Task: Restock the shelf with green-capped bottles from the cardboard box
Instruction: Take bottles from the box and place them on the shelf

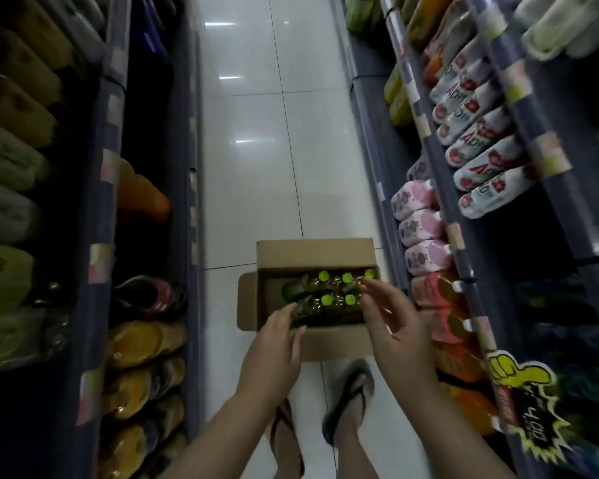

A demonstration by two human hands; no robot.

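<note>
Both open, the left hand (pixel 274 344) and right hand (pixel 388 319) reach over green-capped bottles (pixel 325 295) in a cardboard box (pixel 312 254) on the aisle floor (pixel 256 167).

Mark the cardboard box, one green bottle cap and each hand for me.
cardboard box (pixel 313 252): head view, inner face of the far flap.
green cap (pixel 326 300): head view, top of a front-row cap.
left hand (pixel 274 354): head view, back of hand.
right hand (pixel 391 319): head view, palm side.

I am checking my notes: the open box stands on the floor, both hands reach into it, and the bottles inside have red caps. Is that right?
Not quite. The head view shows green caps, not red. The rest holds: the open box stands on the floor, and the left hand and right hand reach into it.
</note>
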